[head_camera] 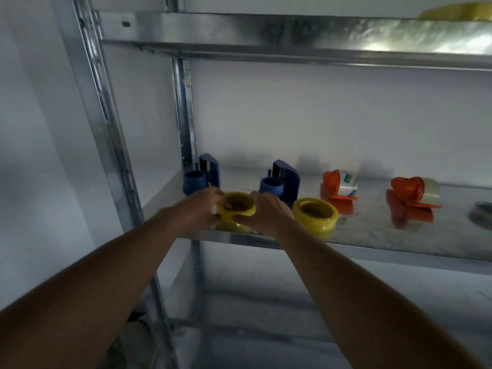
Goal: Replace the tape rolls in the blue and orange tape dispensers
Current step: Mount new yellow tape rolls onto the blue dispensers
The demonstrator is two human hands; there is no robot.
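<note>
Both hands hold one yellow tape roll just above the front of the metal shelf: my left hand grips its left side, my right hand its right side. A second yellow roll lies flat on the shelf to the right of my right hand. Behind the hands stand two blue dispensers with bare spindles, one at the left and one at the middle. Further right, two orange dispensers lie on the shelf, one carrying a labelled roll, the other a clear roll.
A steel upright frames the shelf on the left, and an upper shelf hangs overhead with a yellow object on it. A dark round item sits at the shelf's right edge. A lower shelf lies beneath.
</note>
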